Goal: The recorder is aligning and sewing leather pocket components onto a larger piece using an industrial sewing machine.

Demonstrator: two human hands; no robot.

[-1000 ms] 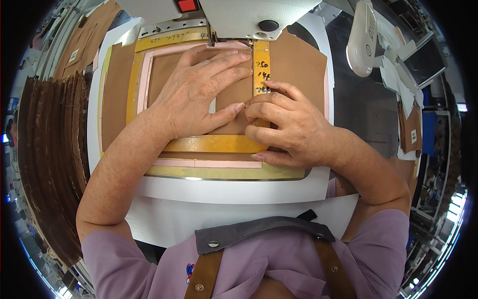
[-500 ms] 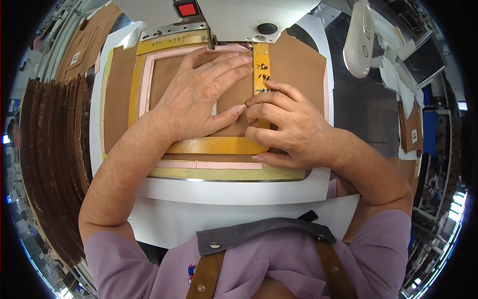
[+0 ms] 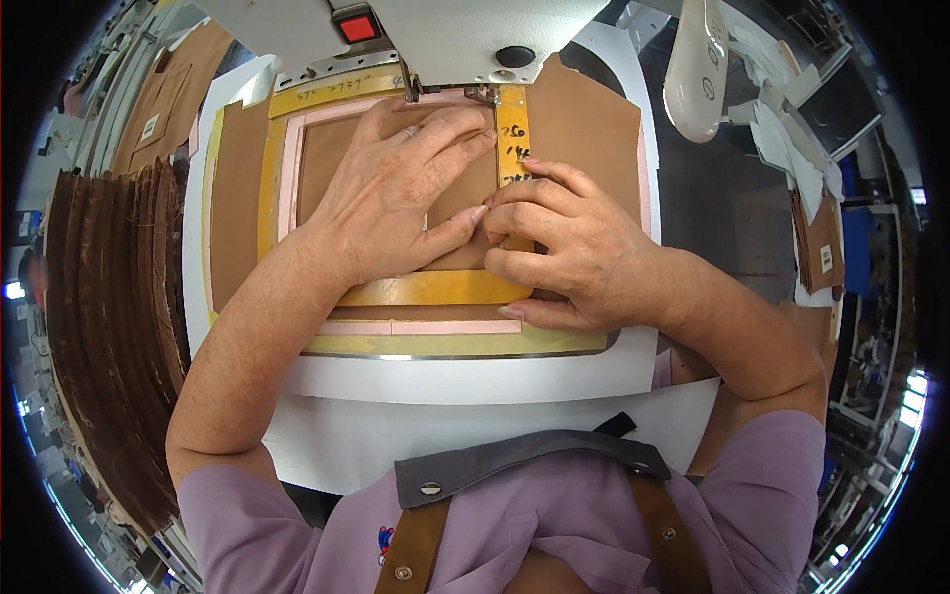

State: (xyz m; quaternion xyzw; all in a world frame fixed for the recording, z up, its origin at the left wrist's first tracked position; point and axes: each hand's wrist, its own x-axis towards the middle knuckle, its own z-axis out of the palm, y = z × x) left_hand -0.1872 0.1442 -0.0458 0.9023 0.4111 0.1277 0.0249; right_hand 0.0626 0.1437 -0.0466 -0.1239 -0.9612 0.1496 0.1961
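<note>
While framed: brown piece (image 3: 396,158) under hands (image 3: 475,218)

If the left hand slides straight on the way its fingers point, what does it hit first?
The left hand, flat on the brown panel, points up-right; likely first the yellow template strip, then the sewing machine's needle area.
</note>
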